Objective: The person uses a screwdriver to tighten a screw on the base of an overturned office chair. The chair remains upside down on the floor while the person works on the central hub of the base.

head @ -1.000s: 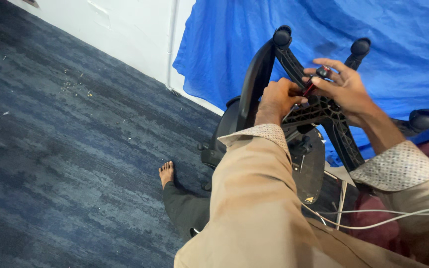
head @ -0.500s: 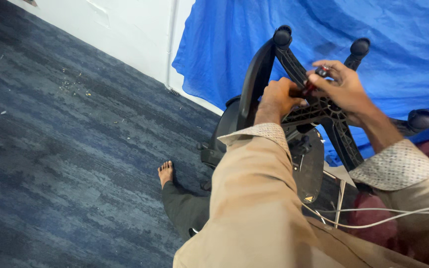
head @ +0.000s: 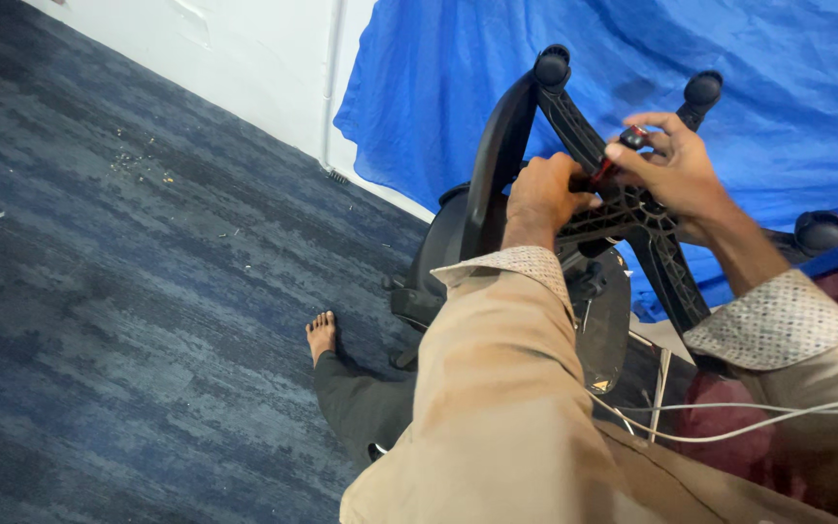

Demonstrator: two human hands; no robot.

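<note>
Carpet (head: 99,291), dark blue, fills the 9 o'clock half of the view; pale crumbs scattered near 10 o'clock. White wall (head: 244,58) runs along the top edge toward 12 o'clock. Bare foot (head: 321,335) rests on the carpet at about 7 o'clock of the chair base, dark trouser leg behind it.

Office chair base (head: 574,126), black, star-shaped, upturned at centre-right; spokes point up with castor sockets at the tips, seat underside below it toward 6 o'clock. Blue cloth (head: 749,58) hangs behind, from 12 to 3 o'clock.

Left hand (head: 543,194) curled closed around the hub area of the base, knuckles up. Right hand (head: 676,170), at 3 o'clock of the left, pinches a small red-and-black tool (head: 618,155) between thumb and fingers, tip against the hub. Exact kind of tool cannot be told.

White cable (head: 729,422) crosses the tan sleeves at 4 o'clock.
</note>
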